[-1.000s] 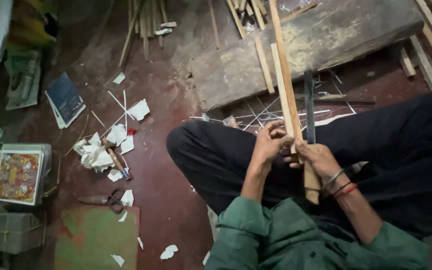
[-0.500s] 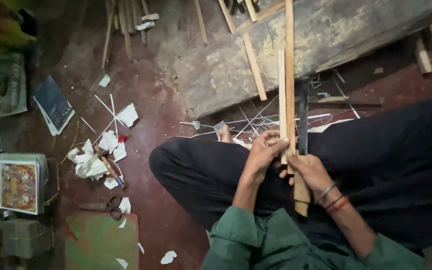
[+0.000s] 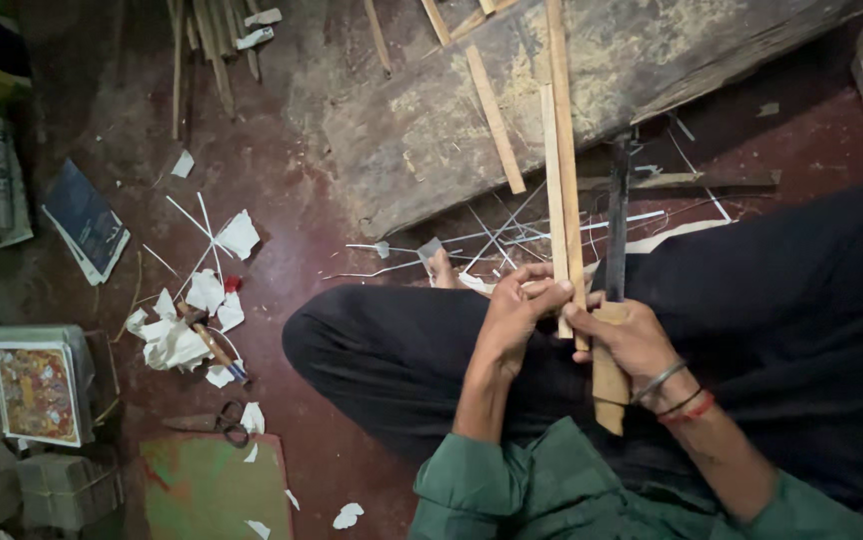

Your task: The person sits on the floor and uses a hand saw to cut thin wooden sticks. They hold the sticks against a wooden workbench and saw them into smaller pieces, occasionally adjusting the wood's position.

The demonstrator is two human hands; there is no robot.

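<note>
Sitting cross-legged on the dark red floor (image 3: 282,260), I look down at my two hands working thin wood over my lap. My left hand (image 3: 517,315) has its fingers (image 3: 550,292) closed around the lower end of a pair of long pale wooden strips (image 3: 562,190), which stand nearly upright and reach away across a weathered grey plank (image 3: 432,130) lying at the far edge of the floor. My right hand (image 3: 632,335) is clamped on the pale wooden handle of a dark-bladed knife (image 3: 616,220), the blade running alongside the strips, just beside them. I cannot tell whether the edge touches the wood.

To do this well, I judge the left grip should stay low and firm, clear of the blade's path, with the cut directed away from my legs and body. Thin white slivers (image 3: 512,235) lie between my knee and the plank; torn white paper scraps (image 3: 192,320) and scissors (image 3: 217,422) lie well apart towards the left edge.
</note>
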